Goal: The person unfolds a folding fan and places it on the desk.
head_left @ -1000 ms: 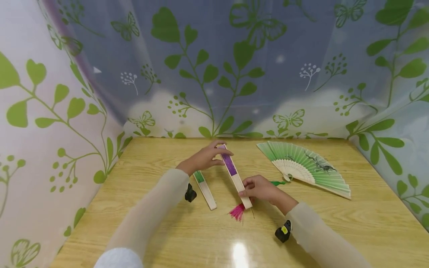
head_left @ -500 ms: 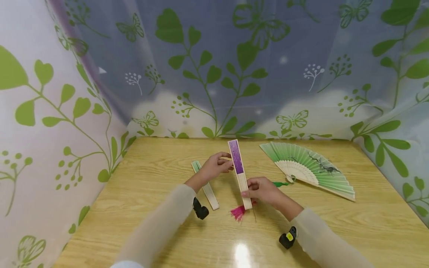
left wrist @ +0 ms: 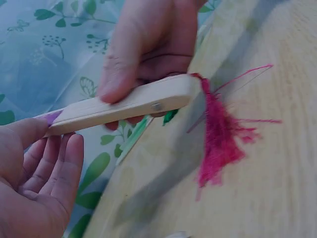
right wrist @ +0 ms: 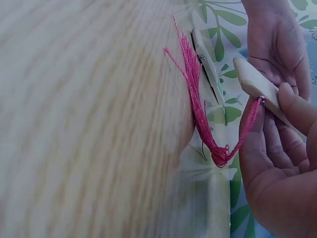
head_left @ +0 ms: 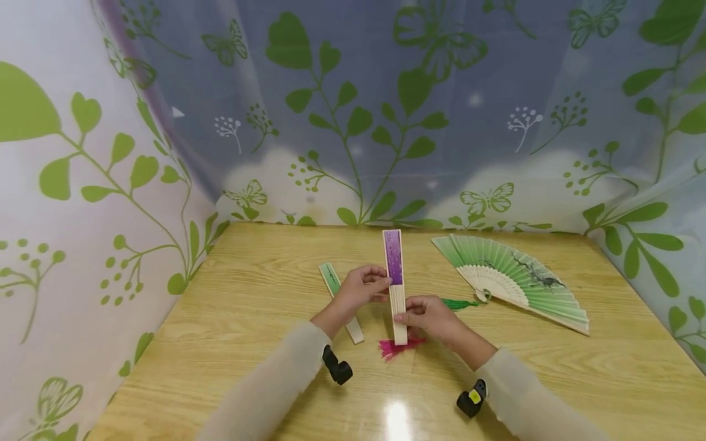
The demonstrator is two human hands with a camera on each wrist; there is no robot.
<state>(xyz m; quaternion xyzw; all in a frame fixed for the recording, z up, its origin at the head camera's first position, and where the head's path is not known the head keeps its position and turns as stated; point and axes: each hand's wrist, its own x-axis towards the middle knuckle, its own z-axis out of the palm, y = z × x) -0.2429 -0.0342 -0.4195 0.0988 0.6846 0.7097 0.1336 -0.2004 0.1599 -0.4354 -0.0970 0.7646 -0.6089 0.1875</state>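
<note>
A folded hand fan (head_left: 393,257) with a purple leaf and pale wooden ribs is held up over the table between both hands. My right hand (head_left: 432,315) grips it near the bottom, thumb on the front rib and fingers behind. Farther up, where the purple begins, my left hand (head_left: 358,292) pinches the left side between thumb and fingers; the left wrist view shows this pinch. From the fan's riveted end hangs a pink tassel (left wrist: 218,144), which in the right wrist view loops down from a cord. Behind my left hand lies a folded green fan (head_left: 333,278), partly hidden.
An open green fan (head_left: 510,275) with a dark branch print lies spread at the right of the wooden table (head_left: 265,263). Its green tassel (head_left: 460,304) lies by my right hand. Patterned cloth (head_left: 353,122) walls the back and both sides.
My left hand has come down from the fan's top, briefly let go, and now pinches it near the middle. The fan has turned more upright; my right hand keeps hold of its lower end.
</note>
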